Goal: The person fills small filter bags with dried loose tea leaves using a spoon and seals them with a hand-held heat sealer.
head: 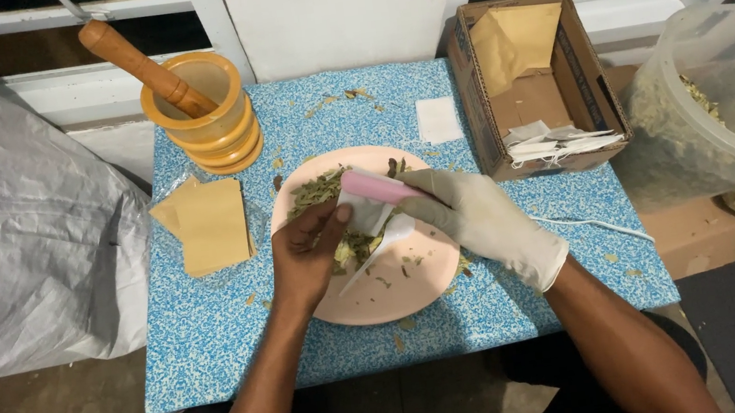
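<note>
I see my bare left hand [304,256] pinching a small white sachet [367,216] open above the pink plate [397,292] on the blue speckled worktop [215,337]. My gloved right hand [481,216] has its grip closed on a pink scoop [379,186], its tip at the sachet's mouth. Dried green leaves [314,190] still lie heaped on the plate, so I judge filling is partway. Tan envelopes [206,224] wait to the left by the wooden mortar and pestle [201,105]; a cardboard box [539,83] holding more white sachets sits to the right.
</note>
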